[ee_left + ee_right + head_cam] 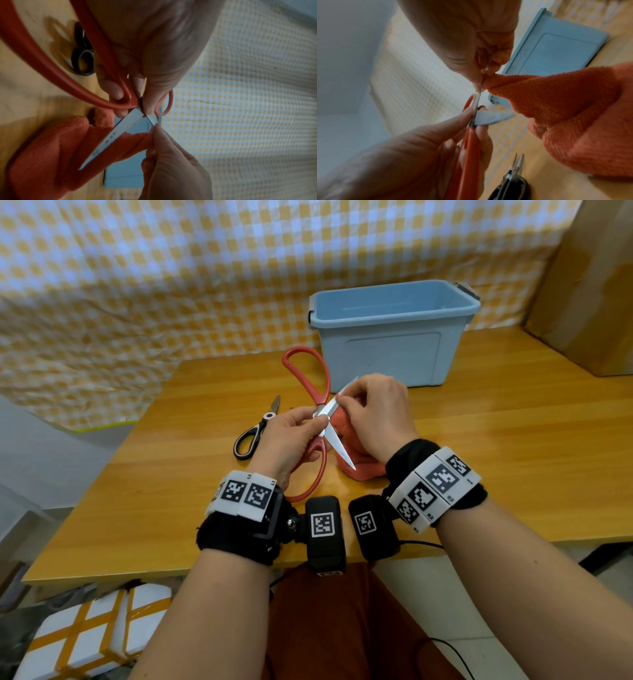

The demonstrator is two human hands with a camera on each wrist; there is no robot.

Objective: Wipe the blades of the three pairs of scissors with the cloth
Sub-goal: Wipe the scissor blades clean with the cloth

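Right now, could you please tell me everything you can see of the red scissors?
The red scissors have large looped red handles and shiny metal blades, spread wide open in an X above the wooden table. The left hand pinches them at the pivot. The right hand pinches the orange cloth around the far blade; the near blade points toward the person, bare.

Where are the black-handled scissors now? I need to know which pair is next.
In the head view the black-handled scissors lie on the table, just left of the left hand holding the red scissors.
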